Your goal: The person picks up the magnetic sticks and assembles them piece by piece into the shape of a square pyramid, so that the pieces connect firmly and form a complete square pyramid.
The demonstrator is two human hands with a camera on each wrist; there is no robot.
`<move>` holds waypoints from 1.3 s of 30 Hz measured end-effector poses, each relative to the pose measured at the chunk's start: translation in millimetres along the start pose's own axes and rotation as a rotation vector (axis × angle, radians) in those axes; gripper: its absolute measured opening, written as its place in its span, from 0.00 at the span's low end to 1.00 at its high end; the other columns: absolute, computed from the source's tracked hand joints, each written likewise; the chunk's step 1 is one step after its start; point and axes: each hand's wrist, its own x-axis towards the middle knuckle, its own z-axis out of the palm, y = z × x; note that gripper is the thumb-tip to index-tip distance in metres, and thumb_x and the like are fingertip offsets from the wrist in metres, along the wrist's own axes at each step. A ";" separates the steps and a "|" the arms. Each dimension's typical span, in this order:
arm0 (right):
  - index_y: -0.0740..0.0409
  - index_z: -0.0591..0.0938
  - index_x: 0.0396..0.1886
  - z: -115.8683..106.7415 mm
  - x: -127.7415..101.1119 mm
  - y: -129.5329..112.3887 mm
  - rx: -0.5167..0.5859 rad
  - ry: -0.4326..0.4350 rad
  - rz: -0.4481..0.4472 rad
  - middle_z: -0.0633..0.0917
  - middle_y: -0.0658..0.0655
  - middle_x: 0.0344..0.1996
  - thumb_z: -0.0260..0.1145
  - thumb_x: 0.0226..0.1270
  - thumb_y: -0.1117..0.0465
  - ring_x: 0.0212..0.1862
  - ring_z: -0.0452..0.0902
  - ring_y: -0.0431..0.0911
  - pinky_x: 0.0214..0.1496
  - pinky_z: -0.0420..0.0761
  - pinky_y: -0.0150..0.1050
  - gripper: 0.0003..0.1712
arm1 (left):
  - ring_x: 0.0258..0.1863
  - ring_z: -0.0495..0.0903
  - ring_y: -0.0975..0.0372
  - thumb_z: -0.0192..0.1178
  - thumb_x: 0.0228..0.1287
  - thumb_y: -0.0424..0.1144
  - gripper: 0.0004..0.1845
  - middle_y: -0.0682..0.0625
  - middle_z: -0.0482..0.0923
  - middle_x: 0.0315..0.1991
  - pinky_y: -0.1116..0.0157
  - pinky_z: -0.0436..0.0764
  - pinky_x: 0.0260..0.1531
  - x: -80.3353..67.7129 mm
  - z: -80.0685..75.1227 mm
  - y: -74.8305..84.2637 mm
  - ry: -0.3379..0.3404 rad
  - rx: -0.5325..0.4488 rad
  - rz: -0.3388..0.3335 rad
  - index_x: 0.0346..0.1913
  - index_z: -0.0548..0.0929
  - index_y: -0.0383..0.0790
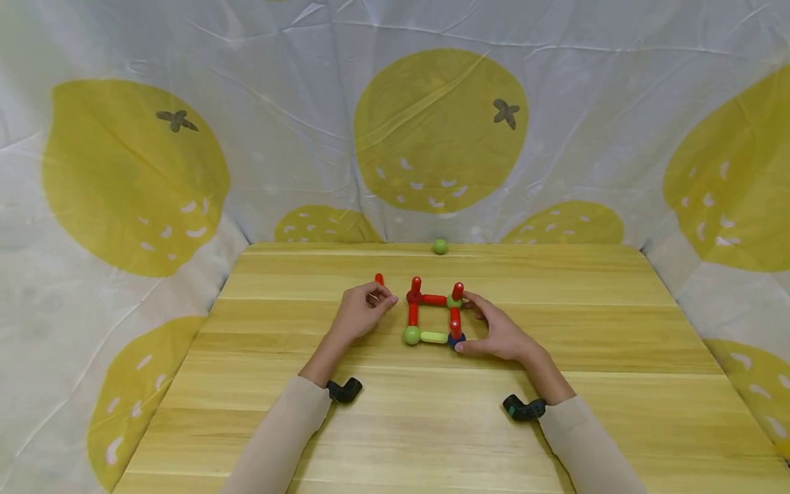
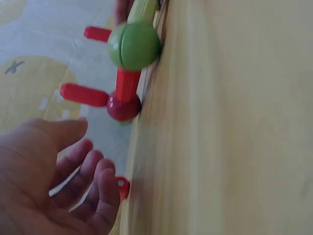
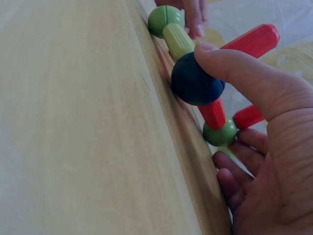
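A square frame of magnetic building sticks and balls lies on the table. Its corners are a light green ball (image 1: 412,335), a dark red ball (image 2: 123,105), another green ball (image 3: 220,131) and a dark blue ball (image 3: 197,79). Red sticks (image 1: 413,314) and one yellow-green stick (image 1: 435,337) join them. Upright red sticks rise from every corner except the near-left one. My right hand (image 1: 496,331) holds the frame's right side, thumb on the blue ball, fingertips by the far green ball. Left of the frame hovers my left hand (image 1: 364,312), loosely curled around nothing, beside a loose red stick (image 1: 379,278).
A loose green ball (image 1: 439,246) sits at the back edge of the wooden table (image 1: 426,425). Behind it hangs a pale cloth (image 1: 296,137) printed with yellow fruit. Black wrist devices (image 1: 524,408) are strapped at both sleeves.
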 end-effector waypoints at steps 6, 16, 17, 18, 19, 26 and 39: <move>0.50 0.58 0.82 0.3 0.5 -0.9 0.009 0.015 -0.046 0.72 0.58 0.73 0.83 0.54 0.49 0.74 0.67 0.55 0.75 0.67 0.57 0.61 | 0.42 0.85 0.52 0.70 0.66 0.54 0.23 0.43 0.85 0.43 0.56 0.86 0.42 20.7 -6.4 -6.8 0.117 0.068 -0.126 0.51 0.83 0.39; 0.41 0.57 0.82 3.6 2.5 0.6 0.003 0.033 -0.049 0.71 0.57 0.72 0.85 0.50 0.48 0.73 0.67 0.54 0.74 0.67 0.58 0.64 | 0.37 0.86 0.54 0.72 0.64 0.51 0.22 0.46 0.88 0.36 0.56 0.86 0.41 27.7 -5.6 -12.5 0.130 0.101 -0.243 0.51 0.86 0.37; 0.42 0.56 0.83 4.0 2.7 0.5 -0.008 0.031 -0.042 0.71 0.58 0.72 0.85 0.49 0.47 0.73 0.67 0.54 0.75 0.67 0.58 0.65 | 0.36 0.86 0.55 0.72 0.64 0.49 0.21 0.46 0.89 0.35 0.56 0.86 0.41 27.4 -5.7 -12.8 0.128 0.106 -0.244 0.50 0.86 0.36; 0.42 0.55 0.83 4.5 2.7 0.3 -0.023 0.031 -0.036 0.72 0.58 0.71 0.85 0.49 0.46 0.72 0.67 0.55 0.75 0.67 0.59 0.67 | 0.35 0.86 0.55 0.72 0.64 0.47 0.20 0.47 0.88 0.35 0.57 0.86 0.40 27.0 -5.8 -13.0 0.122 0.111 -0.244 0.51 0.86 0.36; 0.43 0.55 0.83 4.8 2.7 0.0 -0.033 0.031 -0.028 0.72 0.59 0.70 0.86 0.48 0.45 0.71 0.68 0.56 0.74 0.68 0.59 0.67 | 0.35 0.86 0.55 0.71 0.65 0.46 0.19 0.47 0.88 0.34 0.58 0.85 0.39 26.6 -6.1 -13.1 0.113 0.116 -0.238 0.51 0.86 0.35; 0.45 0.57 0.82 5.5 1.2 -0.9 -0.071 0.054 -0.001 0.74 0.61 0.66 0.86 0.48 0.43 0.67 0.71 0.57 0.71 0.71 0.58 0.66 | 0.41 0.82 0.56 0.61 0.74 0.42 0.21 0.43 0.85 0.44 0.64 0.81 0.39 18.0 -11.8 -16.0 -0.035 0.072 -0.154 0.62 0.82 0.33; 0.44 0.58 0.82 5.4 3.6 -5.6 -0.075 0.052 0.012 0.74 0.61 0.65 0.85 0.48 0.42 0.66 0.70 0.56 0.70 0.70 0.57 0.66 | 0.52 0.83 0.57 0.67 0.71 0.40 0.14 0.49 0.85 0.52 0.61 0.86 0.54 -7.1 -15.0 -7.4 -0.276 -0.185 0.146 0.56 0.86 0.42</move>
